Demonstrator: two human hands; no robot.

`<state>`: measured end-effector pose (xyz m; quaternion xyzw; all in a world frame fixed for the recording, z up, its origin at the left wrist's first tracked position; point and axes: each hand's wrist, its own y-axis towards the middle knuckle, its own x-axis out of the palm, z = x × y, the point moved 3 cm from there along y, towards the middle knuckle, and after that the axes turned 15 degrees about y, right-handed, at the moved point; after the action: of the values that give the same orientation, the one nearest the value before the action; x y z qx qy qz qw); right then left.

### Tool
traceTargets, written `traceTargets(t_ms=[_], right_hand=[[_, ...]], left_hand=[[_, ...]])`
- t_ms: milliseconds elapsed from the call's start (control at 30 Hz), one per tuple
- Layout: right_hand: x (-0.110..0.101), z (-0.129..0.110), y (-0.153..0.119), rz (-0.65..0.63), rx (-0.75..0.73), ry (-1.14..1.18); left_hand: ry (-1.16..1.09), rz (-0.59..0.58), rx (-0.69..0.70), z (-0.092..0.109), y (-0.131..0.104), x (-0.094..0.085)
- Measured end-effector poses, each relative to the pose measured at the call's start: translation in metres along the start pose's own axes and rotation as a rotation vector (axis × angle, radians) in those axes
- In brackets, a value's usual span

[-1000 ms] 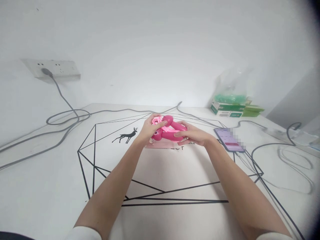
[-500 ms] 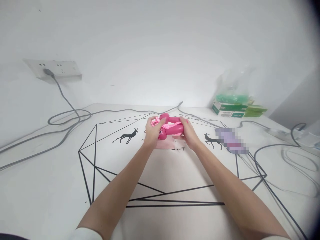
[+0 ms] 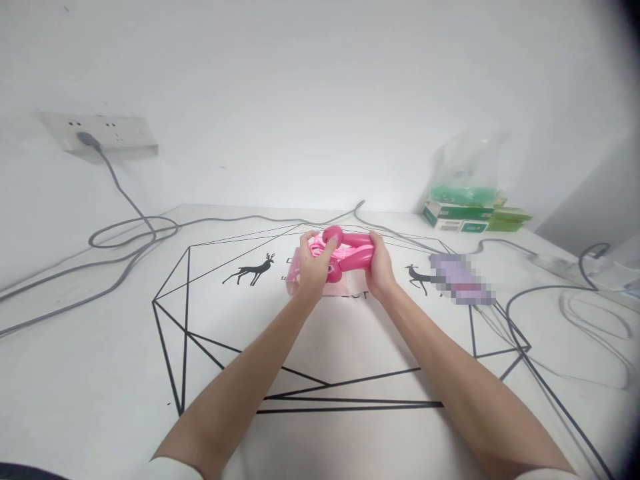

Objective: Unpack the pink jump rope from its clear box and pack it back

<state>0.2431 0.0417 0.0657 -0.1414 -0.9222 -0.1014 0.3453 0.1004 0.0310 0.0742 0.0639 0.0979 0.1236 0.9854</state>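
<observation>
The worktop (image 3: 100, 373) runs back to the wall (image 3: 300, 100), where a grey cable (image 3: 240, 219) trails along its far edge; the near edge is out of view. Bare printed surface spreads between the forearms and out to the left. On the right, room is narrower: a flat purple object (image 3: 463, 280), blurred, lies there with thin cords beyond it, and green-and-white boxes (image 3: 457, 217) stand at the far right corner.

The pink skipping rope (image 3: 356, 259) is held up between the hands, around the middle of the printed design, above a clear pink package (image 3: 294, 280). Its two handles run crosswise, rounded heads to the left, narrower ends to the right; the lower one slants up rightward. Looped cord sits between them.

The left hand (image 3: 315, 263) grips the head end and cord, thumb on top. The right hand (image 3: 381, 267) closes round the narrow ends. Both forearms reach forward and converge.
</observation>
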Motion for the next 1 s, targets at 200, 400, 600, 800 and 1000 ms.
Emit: traceTargets(t_ms=[200,400,600,800,1000], right_hand=[[0.007,-0.005,-0.006,-0.012,0.176,0.157],[0.01,-0.009,-0.011,0.089,-0.026,0.258],[0.012,-0.011,-0.014,0.094,-0.037,0.23],[-0.001,-0.011,-0.007,0.247,-0.006,0.237],[-0.015,-0.014,0.006,0.256,-0.031,0.27]], left_hand=[[-0.048,-0.006,0.021,0.002,-0.004,0.002],[-0.014,-0.018,0.039,-0.001,-0.003,0.004],[0.006,-0.024,0.051,0.002,-0.007,0.005],[0.03,-0.126,0.128,0.009,-0.013,0.008],[0.061,-0.225,0.224,0.003,-0.007,0.009]])
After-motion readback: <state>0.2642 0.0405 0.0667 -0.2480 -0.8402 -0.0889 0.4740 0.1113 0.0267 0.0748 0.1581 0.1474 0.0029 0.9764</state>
